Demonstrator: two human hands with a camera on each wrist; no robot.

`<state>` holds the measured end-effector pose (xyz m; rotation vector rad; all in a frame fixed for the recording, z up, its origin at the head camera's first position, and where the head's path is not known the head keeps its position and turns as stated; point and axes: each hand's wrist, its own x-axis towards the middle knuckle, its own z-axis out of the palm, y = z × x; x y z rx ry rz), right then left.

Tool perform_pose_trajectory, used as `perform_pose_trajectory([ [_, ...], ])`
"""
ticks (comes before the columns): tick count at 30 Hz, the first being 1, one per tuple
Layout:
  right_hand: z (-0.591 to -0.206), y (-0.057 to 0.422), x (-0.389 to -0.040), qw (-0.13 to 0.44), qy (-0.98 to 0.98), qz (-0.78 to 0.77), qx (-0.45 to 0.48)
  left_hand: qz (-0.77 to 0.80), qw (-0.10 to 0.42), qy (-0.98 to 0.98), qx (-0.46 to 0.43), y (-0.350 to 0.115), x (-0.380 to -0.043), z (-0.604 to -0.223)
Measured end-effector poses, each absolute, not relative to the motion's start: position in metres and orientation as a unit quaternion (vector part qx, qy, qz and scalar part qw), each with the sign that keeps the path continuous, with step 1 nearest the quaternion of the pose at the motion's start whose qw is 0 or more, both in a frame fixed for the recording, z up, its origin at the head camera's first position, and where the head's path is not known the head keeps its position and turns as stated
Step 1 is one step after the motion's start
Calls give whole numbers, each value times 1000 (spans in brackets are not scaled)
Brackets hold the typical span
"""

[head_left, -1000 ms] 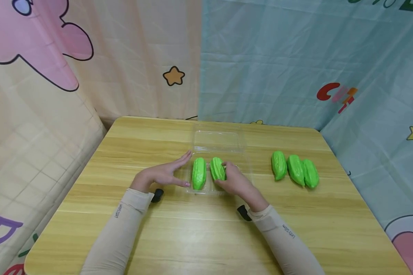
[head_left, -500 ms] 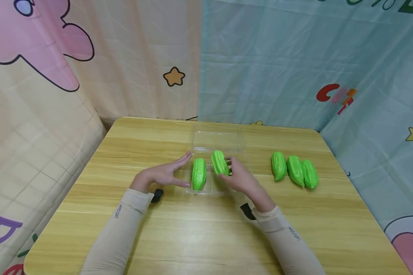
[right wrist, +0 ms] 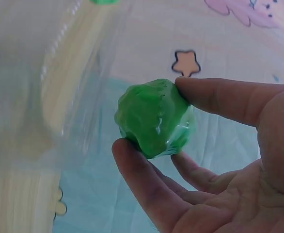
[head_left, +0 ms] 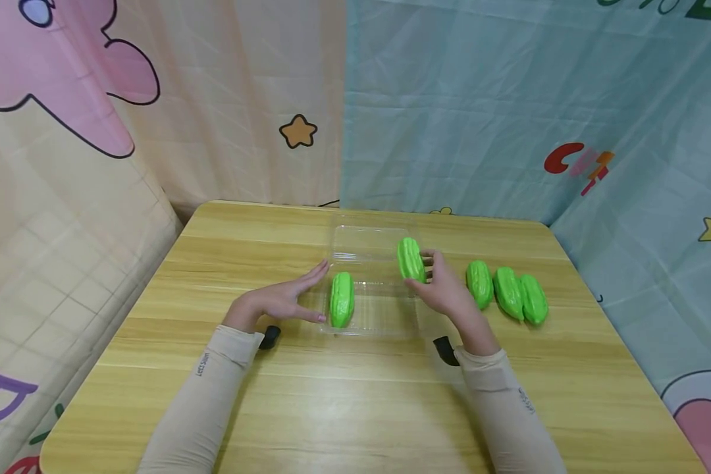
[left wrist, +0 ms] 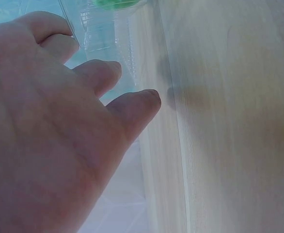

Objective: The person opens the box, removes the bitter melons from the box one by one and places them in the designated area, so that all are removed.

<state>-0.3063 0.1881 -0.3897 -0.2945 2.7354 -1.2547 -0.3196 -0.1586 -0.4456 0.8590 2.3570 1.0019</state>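
Wooden table (head_left: 343, 408), pale grain, rounded corners, is carrying everything; printed fabric sheets are hanging behind its far edge and along both sides.

Clear plastic clamshell tray (head_left: 385, 316) is sitting open near the middle of the table, toward the far edge, its thin ribbed lid (head_left: 374, 242) lying back toward that edge. Material glossy, see-through, lightly creased.

Left hand (head_left: 275, 301) is lying on the table at the tray's left side, fingers straight and together, tips reaching along the tray's left wall (the left wrist view is showing loose, uncurled fingers next to the clear plastic, gripping nothing; actual contact with the wall hard to tell).

Right hand (head_left: 444, 289) is hovering above the tray's far right corner, half closed, thumb and fingers pinching a green bitter gourd (head_left: 411, 259) by its sides. The held gourd is standing roughly upright, clear of the tray, at the fingertips on the hand's left side. Surface ridged, bumpy, shiny like moulded plastic; blunt rounded end showing in the right wrist view.

Second gourd (head_left: 342, 299) is lying lengthwise in the tray's left part, just beside the left fingertips.

Three more gourds (head_left: 508, 293) are lying side by side, touching, near the table's right edge, just right of the right hand.
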Motion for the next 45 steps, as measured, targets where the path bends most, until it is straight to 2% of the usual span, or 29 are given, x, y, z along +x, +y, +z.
perform_pose_trajectory([
  [12,-389,241,-321,65,942,-330,-6,362,222,851,309,-158,-319,-446],
  [19,-409,251,-333,101,950,-296,-3,366,224,849,307,-159,-317,-445],
  [45,-425,241,-333,34,983,-174,42,364,218,850,311,-158,-318,-445],
])
